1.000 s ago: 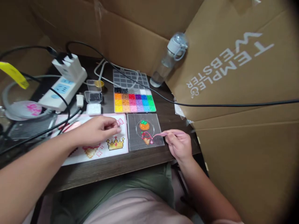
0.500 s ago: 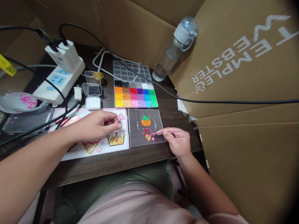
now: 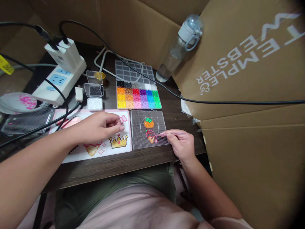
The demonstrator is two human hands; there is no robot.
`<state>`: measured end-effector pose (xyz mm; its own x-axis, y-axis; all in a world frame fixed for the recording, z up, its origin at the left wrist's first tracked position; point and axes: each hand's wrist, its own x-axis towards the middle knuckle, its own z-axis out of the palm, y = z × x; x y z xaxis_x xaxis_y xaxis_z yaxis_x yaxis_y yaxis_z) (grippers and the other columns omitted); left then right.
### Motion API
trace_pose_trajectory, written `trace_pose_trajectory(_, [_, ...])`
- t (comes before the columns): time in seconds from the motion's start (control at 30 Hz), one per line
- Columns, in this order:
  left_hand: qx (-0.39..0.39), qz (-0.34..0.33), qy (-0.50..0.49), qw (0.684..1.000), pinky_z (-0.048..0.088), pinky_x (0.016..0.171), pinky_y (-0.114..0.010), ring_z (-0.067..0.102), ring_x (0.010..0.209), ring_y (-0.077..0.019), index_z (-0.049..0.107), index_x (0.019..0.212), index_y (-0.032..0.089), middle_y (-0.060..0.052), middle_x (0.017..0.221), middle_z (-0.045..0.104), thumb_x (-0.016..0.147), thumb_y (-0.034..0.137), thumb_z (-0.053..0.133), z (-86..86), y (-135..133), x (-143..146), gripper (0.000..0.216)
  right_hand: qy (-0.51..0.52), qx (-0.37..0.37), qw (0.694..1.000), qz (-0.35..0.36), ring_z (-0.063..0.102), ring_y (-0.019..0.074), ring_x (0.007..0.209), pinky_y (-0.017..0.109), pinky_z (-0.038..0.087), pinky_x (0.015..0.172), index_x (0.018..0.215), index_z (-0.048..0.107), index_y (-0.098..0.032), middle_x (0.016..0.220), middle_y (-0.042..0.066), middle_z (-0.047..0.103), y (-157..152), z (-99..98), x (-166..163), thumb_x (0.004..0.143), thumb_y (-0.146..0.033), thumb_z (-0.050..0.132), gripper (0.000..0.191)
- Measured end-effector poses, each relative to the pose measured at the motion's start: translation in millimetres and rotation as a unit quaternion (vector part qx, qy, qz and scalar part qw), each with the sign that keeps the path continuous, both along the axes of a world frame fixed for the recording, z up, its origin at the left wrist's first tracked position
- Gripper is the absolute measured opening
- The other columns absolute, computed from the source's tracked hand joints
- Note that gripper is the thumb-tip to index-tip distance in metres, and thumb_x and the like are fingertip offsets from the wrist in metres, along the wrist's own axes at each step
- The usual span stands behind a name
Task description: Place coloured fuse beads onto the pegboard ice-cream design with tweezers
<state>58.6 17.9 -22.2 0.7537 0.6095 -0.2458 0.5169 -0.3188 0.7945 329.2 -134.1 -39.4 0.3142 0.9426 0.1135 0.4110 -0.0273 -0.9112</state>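
My right hand [image 3: 182, 143] pinches pink tweezers [image 3: 170, 134], whose tip is over the bead ice-cream cone [image 3: 150, 136] on the clear pegboard [image 3: 138, 141]. Just beyond the cone, an orange bead persimmon [image 3: 149, 123] with green leaves sits under or inside a round clear outline. My left hand [image 3: 108, 125] rests over the printed pattern sheet [image 3: 130, 144], its fingers curled together; whether anything is between them is hidden. Beside that hand, the sheet shows a yellow crown [image 3: 118, 141] and part of a cone picture.
An open bead box [image 3: 139, 98] with many colours lies behind the pegboard. Left of it are small clear cases [image 3: 94, 104], a power strip [image 3: 59, 79] and a dish of pink beads [image 3: 19, 103]. Black cable [image 3: 176, 94] crosses above the desk. A water bottle [image 3: 171, 54] stands near cardboard walls.
The view has shifted very slightly. Both hands keep nearly the same place, and the tweezers stay at the cone with their tip hardly moved.
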Motion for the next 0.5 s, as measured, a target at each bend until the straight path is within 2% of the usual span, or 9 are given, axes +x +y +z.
trace_pose_trajectory(0.5, [0.019, -0.013, 0.008, 1.0, 0.033, 0.053, -0.025, 0.043, 0.053, -0.0103, 0.057, 0.069, 0.019, 0.002, 0.058, 0.053, 0.083, 0.045, 0.052, -2.3, 0.7, -0.8, 0.03, -0.012, -0.001, 1.0, 0.012, 0.074, 0.0218, 0.077, 0.033, 0.059, 0.075, 0.08, 0.08, -0.022, 0.082, 0.006, 0.079, 0.9, 1.3, 0.8, 0.085, -0.031, 0.065, 0.018])
